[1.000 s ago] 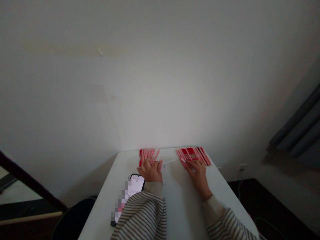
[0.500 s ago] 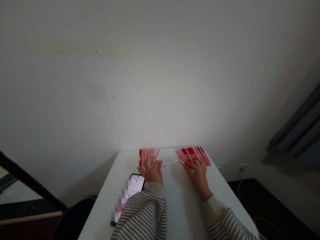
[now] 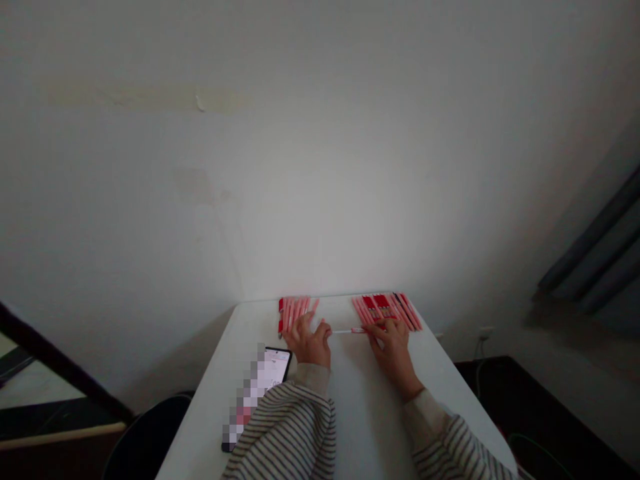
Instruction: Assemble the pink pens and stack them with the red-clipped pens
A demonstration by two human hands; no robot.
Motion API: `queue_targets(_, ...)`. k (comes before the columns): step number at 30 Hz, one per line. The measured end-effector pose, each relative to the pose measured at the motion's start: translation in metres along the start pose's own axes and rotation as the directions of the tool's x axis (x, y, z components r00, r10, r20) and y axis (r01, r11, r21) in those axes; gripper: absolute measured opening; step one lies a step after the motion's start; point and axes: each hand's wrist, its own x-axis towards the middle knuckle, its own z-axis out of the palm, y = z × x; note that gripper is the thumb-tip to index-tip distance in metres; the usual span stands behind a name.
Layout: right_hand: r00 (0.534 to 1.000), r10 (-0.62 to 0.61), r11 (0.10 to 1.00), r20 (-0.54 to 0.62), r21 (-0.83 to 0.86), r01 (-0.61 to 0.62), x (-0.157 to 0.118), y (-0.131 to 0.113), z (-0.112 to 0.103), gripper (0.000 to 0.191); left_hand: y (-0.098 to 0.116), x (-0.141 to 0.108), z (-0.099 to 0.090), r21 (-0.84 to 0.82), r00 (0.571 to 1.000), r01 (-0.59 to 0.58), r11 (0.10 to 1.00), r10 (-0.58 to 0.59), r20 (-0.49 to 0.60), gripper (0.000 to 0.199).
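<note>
Left hand had shifted rightward, pinching a white stick. Right hand, angled inward, pinched a red-and-white piece.

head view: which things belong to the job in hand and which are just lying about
Apparently in the job:
thin white rod, held by left hand
red-and-white piece, in right hand
pink sticks, left
pink and red pieces, right

Apparently just around:
phone, partly behind left sleeve
dark curtain, far right
</note>
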Motion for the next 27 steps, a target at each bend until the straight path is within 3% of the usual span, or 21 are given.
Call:
queue_targets(7,0.998,-0.052,0.998,0.043,0.048,0.050,0.0005,-0.0029,-0.0003,0.024,0.0043,-0.0030,0.0002,-0.007,0.997,0.004,1.000,-0.003,0.076,0.024)
queue_targets(20,0.997,-0.051,0.997,0.057,0.054,0.048,-0.0003,-0.0001,0.0033,0.024,0.0053,-0.0047,-0.0003,0.008,0.998,0.004,1.000,-0.004,0.066,0.021)
queue_targets(27,0.999,-0.005,0.999,0.038,0.046,0.004,-0.0001,0.0010,0.0021,0.024,0.0037,-0.0059,0.0023,0.021,1.000,-0.006,1.000,0.007,-0.013,0.027)
